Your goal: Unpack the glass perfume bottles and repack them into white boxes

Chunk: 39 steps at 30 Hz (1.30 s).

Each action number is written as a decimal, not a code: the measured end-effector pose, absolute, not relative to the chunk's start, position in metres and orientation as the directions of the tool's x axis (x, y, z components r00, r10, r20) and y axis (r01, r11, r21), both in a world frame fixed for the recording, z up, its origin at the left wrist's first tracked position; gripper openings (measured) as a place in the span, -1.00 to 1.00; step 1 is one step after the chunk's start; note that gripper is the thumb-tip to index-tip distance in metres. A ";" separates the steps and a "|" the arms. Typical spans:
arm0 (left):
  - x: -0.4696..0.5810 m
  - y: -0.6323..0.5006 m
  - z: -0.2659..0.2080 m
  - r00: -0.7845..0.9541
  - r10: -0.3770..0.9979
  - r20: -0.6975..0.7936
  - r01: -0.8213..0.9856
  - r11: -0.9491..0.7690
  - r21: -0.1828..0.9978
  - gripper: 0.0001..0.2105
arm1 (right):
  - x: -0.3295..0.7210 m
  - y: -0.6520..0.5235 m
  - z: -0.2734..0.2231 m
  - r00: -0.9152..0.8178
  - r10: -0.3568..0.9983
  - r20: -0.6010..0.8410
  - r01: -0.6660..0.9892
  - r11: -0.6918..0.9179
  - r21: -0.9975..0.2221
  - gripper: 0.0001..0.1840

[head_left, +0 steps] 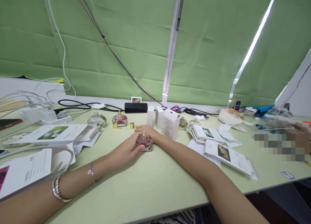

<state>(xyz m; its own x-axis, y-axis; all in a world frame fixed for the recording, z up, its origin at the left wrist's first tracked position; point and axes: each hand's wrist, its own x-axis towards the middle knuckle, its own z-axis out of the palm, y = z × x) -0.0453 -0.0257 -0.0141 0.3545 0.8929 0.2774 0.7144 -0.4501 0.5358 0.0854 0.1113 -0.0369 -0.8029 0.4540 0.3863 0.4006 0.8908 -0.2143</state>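
Note:
Near the middle of the table stands a round glass bottle [143,143] with pinkish dried petals inside and a gold neck on top. My left hand [130,149] grips it from the left, thumb across its front. Behind the bottle, my right hand [148,132] reaches leftward with its fingers stretched out; the bottle and left hand partly hide it. A gold cap [132,125] stands just beyond my right fingertips. Another gold cap [115,125] is in front of a second pink-petal bottle [120,119]. Right of my hands is an open white box [170,124].
Two slimmer white boxes [159,117] and a black phone [135,107] stand behind. A clear bottle [97,120] is at left. Printed packets [225,154] lie at right, more packets [53,133] at left, beside a power strip [57,117]. Another person's hand [297,135] is far right.

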 end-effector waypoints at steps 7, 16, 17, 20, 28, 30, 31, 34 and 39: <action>-0.045 -0.028 -0.013 0.352 0.899 0.261 0.719 -0.438 0.539 -0.66 | 0.096 0.096 -0.038 -0.742 0.504 0.441 0.405 0.862 -0.304 -0.60; -0.042 -0.032 -0.008 0.410 0.879 0.244 0.669 -0.472 0.575 -0.72 | 0.129 0.055 -0.043 -0.360 0.826 0.433 0.332 0.548 -0.768 -0.87; -0.042 -0.032 -0.008 0.414 0.877 0.244 0.666 -0.475 0.576 -0.72 | 0.132 0.053 -0.043 -0.334 0.832 0.443 0.302 0.540 -0.786 -0.88; -0.043 -0.031 -0.008 0.420 0.875 0.240 0.660 -0.476 0.581 -0.71 | 0.134 0.042 -0.041 -0.272 0.782 0.562 0.197 0.616 -0.762 -0.84; -0.042 -0.030 -0.011 0.412 0.877 0.247 0.614 -0.468 0.636 -0.62 | 0.121 0.011 -0.034 -0.207 0.655 0.727 0.000 0.743 -0.669 -0.84; -0.042 -0.030 -0.011 0.414 0.876 0.250 0.612 -0.470 0.635 -0.61 | 0.121 0.011 -0.033 -0.204 0.647 0.735 0.015 0.753 -0.658 -0.86; -0.042 -0.029 -0.011 0.415 0.875 0.248 0.615 -0.471 0.632 -0.60 | 0.121 0.012 -0.032 -0.201 0.644 0.738 0.010 0.755 -0.656 -0.86; -0.043 -0.029 -0.011 0.422 0.875 0.236 0.629 -0.470 0.619 -0.61 | 0.120 0.015 -0.030 -0.190 0.645 0.740 -0.010 0.752 -0.659 -0.86; -0.042 -0.028 -0.011 0.436 0.874 0.214 0.641 -0.468 0.608 -0.65 | 0.118 0.014 -0.025 -0.219 0.638 0.738 -0.064 0.745 -0.664 -0.87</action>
